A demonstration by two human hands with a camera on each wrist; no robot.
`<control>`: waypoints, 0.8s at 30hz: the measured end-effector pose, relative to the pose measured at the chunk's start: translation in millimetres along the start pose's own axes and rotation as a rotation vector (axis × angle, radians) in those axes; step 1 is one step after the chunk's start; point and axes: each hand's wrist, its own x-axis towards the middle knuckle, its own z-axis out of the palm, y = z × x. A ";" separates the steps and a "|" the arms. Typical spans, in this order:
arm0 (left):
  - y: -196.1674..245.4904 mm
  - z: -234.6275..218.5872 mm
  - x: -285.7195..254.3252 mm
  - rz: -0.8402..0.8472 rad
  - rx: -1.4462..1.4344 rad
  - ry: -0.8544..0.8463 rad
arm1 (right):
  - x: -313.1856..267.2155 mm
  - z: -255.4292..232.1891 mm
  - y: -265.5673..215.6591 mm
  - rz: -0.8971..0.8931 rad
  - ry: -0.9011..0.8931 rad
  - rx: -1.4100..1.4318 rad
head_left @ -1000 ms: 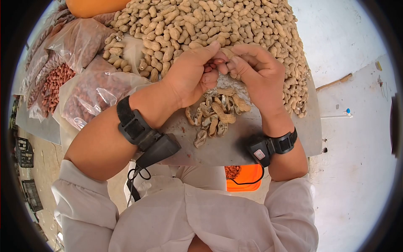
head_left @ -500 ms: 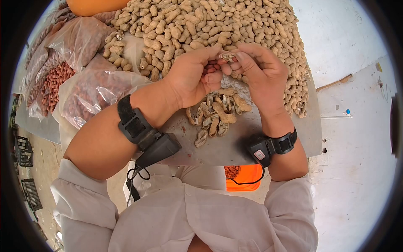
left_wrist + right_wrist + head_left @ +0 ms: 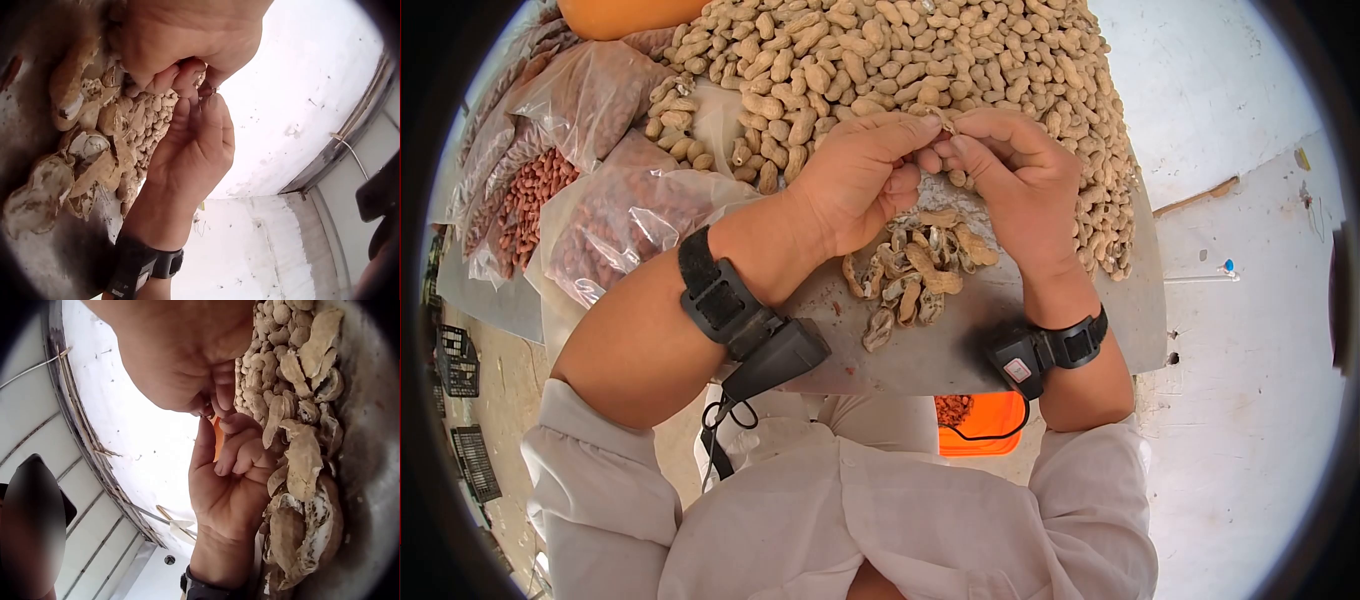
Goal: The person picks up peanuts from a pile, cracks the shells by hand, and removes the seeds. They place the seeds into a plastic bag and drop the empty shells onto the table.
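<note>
In the head view the left hand [image 3: 855,180] and the right hand [image 3: 1028,185] meet fingertip to fingertip, pinching a peanut shell [image 3: 944,118] between them. The left hand's lower fingers are curled into its palm, and what lies inside is hidden. Below both hands, a small heap of broken shells [image 3: 925,265] rests on the metal tabletop [image 3: 830,350]. Fingers cover most of the pinched piece in the left wrist view, where the right hand [image 3: 194,150] faces the left. Empty shell halves [image 3: 303,462] lie beside the left hand [image 3: 231,494] in the right wrist view.
A large pile of unshelled peanuts [image 3: 880,60] spreads behind the hands. Clear bags of red kernels [image 3: 625,215] sit at the left, near an orange object [image 3: 630,15]. An orange container [image 3: 990,425] stands below the table edge. Black crates [image 3: 458,360] are at far left.
The fingertips have come together again round the shell, which showed its open inside half a second ago. Red kernels seen earlier in the left hand are now hidden by its fingers.
</note>
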 end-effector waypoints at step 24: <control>1.2 -4.3 -0.1 0.028 0.062 -0.035 | -0.7 0.8 -8.3 0.007 -0.072 -0.016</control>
